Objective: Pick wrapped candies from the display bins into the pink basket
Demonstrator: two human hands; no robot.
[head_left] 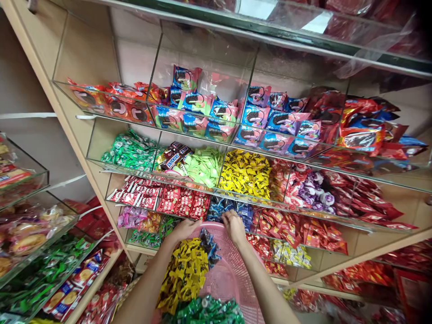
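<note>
A pink plastic basket (232, 280) is in front of me, tilted against the shelves. It holds yellow-wrapped candies (185, 272), green-wrapped candies (205, 311) and a small heap of dark blue-wrapped candies (211, 247). My left hand (185, 229) is closed on the far left part of the basket's rim. Over the rim, my right hand (234, 226) reaches into a shelf compartment of blue-wrapped candies (243, 211). Its fingers curl down among the wrappers, and their tips are partly hidden.
Clear-fronted shelves hold snack cakes (195, 103), green candies (130, 150), Snickers bars (175, 155), yellow candies (245, 173) and red packets (184, 202). A see-through shelf front (189, 182) runs just above my hands. More stocked shelves (43, 265) stand at the left.
</note>
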